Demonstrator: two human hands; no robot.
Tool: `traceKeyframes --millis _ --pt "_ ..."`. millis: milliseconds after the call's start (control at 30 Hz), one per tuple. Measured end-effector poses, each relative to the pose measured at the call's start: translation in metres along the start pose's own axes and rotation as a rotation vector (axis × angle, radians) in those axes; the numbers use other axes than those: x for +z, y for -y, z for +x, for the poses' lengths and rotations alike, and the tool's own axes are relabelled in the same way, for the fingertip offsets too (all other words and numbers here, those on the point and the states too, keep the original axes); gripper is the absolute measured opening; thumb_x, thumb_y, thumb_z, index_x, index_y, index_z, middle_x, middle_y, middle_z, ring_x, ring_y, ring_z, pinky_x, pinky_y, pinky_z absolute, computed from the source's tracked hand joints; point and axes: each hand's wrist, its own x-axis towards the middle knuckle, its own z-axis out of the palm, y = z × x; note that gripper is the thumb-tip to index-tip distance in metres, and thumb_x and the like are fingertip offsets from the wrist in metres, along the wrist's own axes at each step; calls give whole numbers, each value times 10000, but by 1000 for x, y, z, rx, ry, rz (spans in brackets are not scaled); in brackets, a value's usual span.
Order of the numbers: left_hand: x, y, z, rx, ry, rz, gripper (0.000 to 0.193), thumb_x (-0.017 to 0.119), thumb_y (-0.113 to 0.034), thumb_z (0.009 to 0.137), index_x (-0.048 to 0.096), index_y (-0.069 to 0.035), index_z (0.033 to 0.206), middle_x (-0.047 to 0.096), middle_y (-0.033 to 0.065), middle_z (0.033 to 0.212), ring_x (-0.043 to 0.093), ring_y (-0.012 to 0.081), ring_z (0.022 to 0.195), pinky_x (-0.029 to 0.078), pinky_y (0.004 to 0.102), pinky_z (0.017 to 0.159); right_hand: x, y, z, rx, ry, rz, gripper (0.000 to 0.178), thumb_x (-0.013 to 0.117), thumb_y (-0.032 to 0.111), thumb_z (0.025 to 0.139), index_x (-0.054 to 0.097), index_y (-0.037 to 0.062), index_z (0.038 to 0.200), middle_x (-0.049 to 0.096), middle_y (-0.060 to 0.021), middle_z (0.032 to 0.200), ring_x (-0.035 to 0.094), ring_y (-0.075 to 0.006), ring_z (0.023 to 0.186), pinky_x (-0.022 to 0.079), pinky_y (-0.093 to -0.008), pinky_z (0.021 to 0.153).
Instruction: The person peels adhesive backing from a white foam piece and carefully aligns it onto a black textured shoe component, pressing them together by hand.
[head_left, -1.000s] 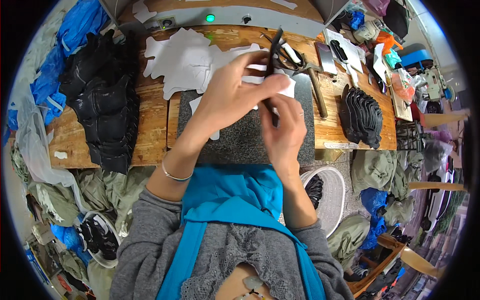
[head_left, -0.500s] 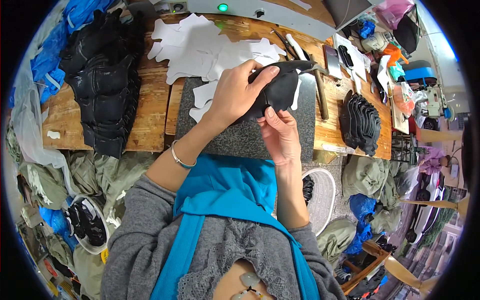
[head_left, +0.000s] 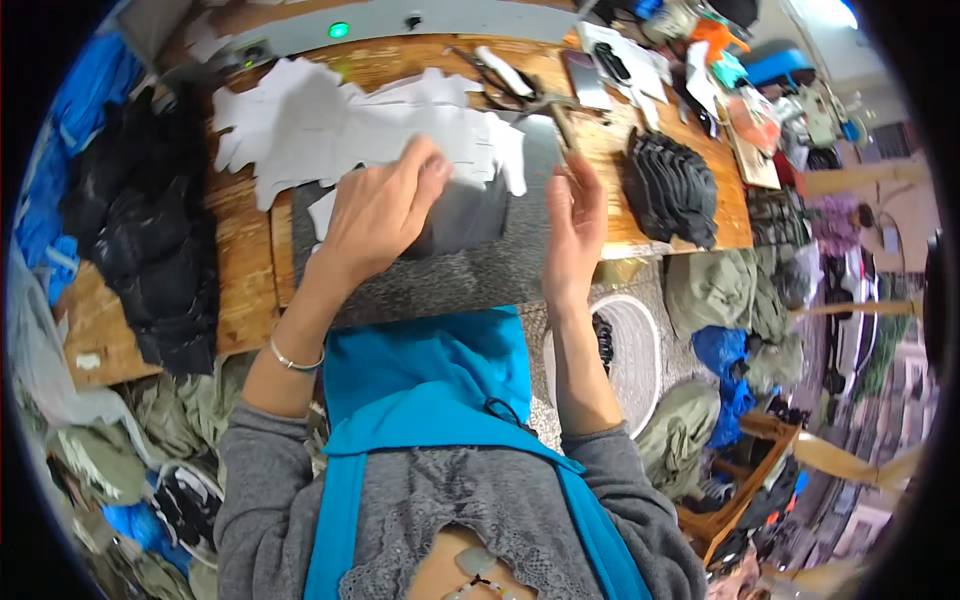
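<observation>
A black leather-like piece (head_left: 462, 218) lies on the dark stone slab (head_left: 400, 290), partly covered by my left hand (head_left: 378, 215). That hand hovers at the piece's left side, fingers bent and blurred by motion, so whether it grips anything is unclear. My right hand (head_left: 577, 230) is at the slab's right edge, fingers stretched and thumb apart, holding nothing. Just beyond its fingertips is the wooden handle of a hammer (head_left: 566, 132). White cut-out sheets (head_left: 310, 135) overlap the slab's far side.
A tall stack of black pieces (head_left: 150, 270) stands at the left, a smaller black stack (head_left: 672, 188) at the right. Several tools, including a white-handled one (head_left: 503, 70), lie near a phone-like device (head_left: 588, 80). A white basket (head_left: 640, 370) sits below the table's right part.
The black piece was held up between both hands and now lies on the slab. My right hand has let go and opened beside the hammer handle. The view has shifted.
</observation>
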Motion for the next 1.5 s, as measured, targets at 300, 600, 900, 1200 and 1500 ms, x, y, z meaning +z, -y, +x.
traceKeyframes --millis 300,600,900,1200,1500 --pt "32 -42 15 402 -54 -48 131 607 -108 812 567 -42 917 599 107 851 584 278 781 459 349 660 -57 7 5 154 737 -154 278 732 201 756 610 -21 868 572 -34 686 481 -85 634 413 -274 556" --pt "43 -45 15 315 -18 -78 178 671 -55 730 587 -16 882 583 99 966 558 277 912 457 351 773 -153 -90 99 -339 107 -1215 268 647 303 784 589 57 873 600 -158 716 593 -341 689 453 -428 576" --pt "51 -40 12 251 33 -40 137 657 -43 729 593 -16 847 584 87 960 558 276 903 458 352 778 -149 -116 118 -116 165 -1426 329 652 299 775 507 66 957 628 -142 792 620 -344 781 494 -448 625" --pt "54 -31 5 249 84 -13 154 666 -43 725 589 -12 854 591 93 943 570 279 887 467 353 751 -159 -119 131 -130 -41 -1627 249 634 91 757 489 86 960 543 -104 959 597 -270 897 535 -357 668" --pt "21 23 -40 132 -80 49 152 664 -117 748 605 -42 866 598 97 923 568 287 904 460 362 798 -128 -91 132 -484 91 -1443 213 649 175 700 576 50 857 603 -104 839 581 -303 834 467 -407 722"
